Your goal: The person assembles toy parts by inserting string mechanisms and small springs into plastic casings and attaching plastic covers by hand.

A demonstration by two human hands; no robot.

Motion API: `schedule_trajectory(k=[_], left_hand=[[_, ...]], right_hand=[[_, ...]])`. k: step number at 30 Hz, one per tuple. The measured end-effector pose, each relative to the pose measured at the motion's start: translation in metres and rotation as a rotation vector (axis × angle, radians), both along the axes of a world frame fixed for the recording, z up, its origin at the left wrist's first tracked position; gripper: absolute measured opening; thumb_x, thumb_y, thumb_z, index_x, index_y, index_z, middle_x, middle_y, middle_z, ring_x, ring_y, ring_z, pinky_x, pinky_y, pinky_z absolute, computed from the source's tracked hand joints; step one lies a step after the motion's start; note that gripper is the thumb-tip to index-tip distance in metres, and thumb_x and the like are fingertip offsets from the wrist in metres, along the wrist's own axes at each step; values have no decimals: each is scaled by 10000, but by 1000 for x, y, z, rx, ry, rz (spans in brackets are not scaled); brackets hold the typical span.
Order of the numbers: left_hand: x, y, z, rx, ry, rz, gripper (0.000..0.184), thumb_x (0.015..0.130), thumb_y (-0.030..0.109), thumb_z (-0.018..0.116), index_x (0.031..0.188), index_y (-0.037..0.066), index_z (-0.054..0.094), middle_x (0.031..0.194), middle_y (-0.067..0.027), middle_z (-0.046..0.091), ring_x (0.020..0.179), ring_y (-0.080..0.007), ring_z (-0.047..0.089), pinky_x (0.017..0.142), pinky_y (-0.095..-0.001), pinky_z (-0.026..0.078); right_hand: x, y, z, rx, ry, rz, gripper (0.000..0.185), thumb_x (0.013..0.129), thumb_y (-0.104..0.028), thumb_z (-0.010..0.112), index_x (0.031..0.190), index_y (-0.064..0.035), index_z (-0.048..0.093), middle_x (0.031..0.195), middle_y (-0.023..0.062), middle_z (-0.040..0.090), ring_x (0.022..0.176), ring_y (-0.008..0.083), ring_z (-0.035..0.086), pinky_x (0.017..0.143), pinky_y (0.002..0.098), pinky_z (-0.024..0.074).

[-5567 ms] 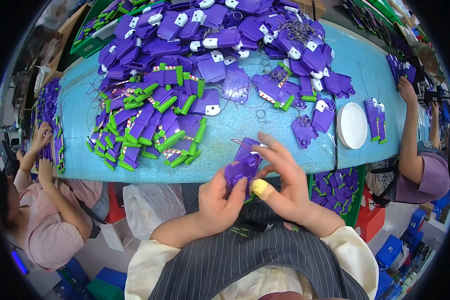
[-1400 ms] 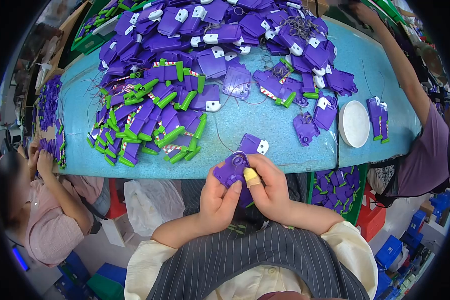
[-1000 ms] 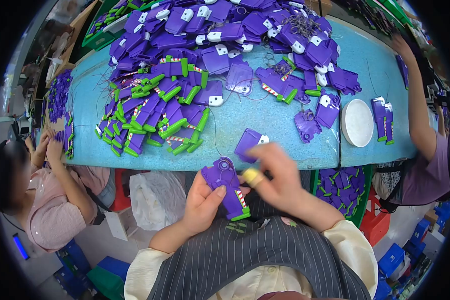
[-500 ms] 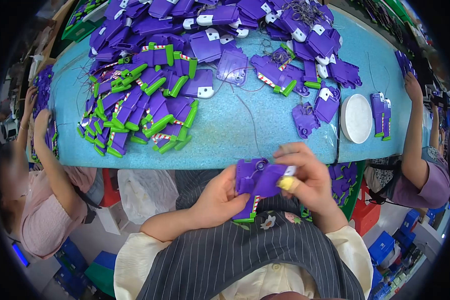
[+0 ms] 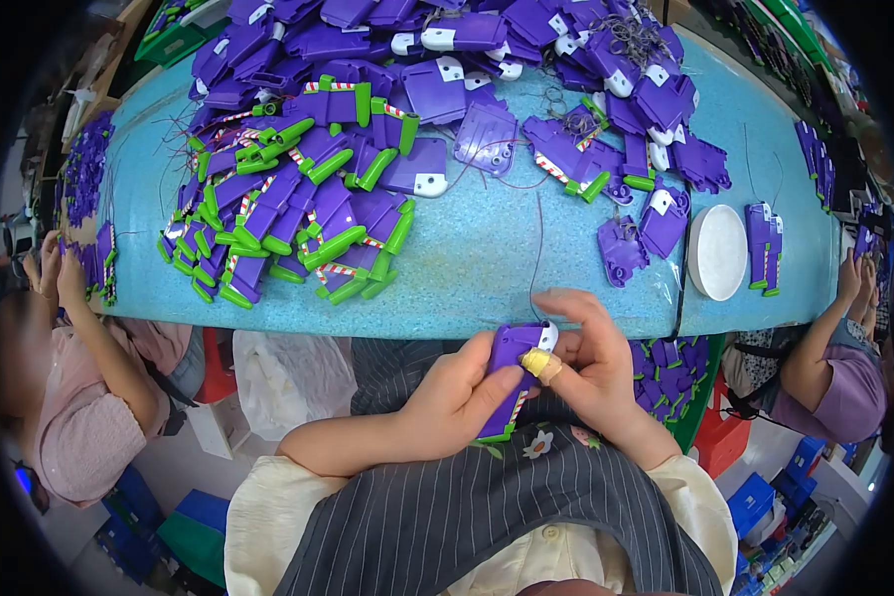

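Observation:
A purple part (image 5: pixel 508 350) with a white corner, a red-and-white striped strip and a green end is held upright over my lap at the table's front edge. My left hand (image 5: pixel 467 385) is closed round its left side. My right hand (image 5: pixel 594 366), with yellow wrapping on the thumb, presses that thumb on the part's face near the white corner; its index finger is raised and bent. A thin dark wire rises from the top of the part onto the blue table (image 5: pixel 467 268).
Purple-and-green parts (image 5: pixel 298 209) are heaped at left, purple-and-white parts (image 5: pixel 437 89) behind. A white bowl (image 5: pixel 717 253) stands at right beside two joined parts (image 5: pixel 764 248). A green crate (image 5: pixel 703 397) sits below the edge. Co-workers (image 5: pixel 94 407) (image 5: pixel 834 392) sit on both sides.
The separate purple piece with the white corner, which my right hand held at a tilt, now lies flat against the striped part in my left hand. The co-worker at right has lowered an arm.

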State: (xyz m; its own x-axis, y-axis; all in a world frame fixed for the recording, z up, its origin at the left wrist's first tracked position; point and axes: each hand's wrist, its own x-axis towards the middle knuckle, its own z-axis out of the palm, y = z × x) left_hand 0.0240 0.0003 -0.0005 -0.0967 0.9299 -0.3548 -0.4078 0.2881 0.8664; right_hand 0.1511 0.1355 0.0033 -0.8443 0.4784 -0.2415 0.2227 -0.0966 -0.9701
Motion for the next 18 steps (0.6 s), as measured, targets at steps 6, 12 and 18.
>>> schedule_trajectory(k=[6,12,18], left_hand=[[9,1,6,150,158,18,292,954,161,399,1165,-42,398,943,-134,651,832,-158,644,697,-278,503],[12,-1,-3,252,352,-22,284,934,119,432,1149,-60,383,958,-145,647,834,-177,648,709,-271,499],[-9,16,-9,231,268,-85,229,894,95,513,1080,-33,473,1008,-148,620,913,-208,622,773,-308,476]], right_hand=[[7,-1,2,-729,111,-189,357,734,-90,711,1009,-58,485,936,29,494,859,119,486,761,281,418],[14,-5,-2,-794,211,-171,219,754,-55,673,819,-81,466,828,23,461,841,145,453,739,262,392],[13,11,4,101,187,-34,227,746,-88,686,833,-36,483,807,51,490,755,169,477,675,285,393]])
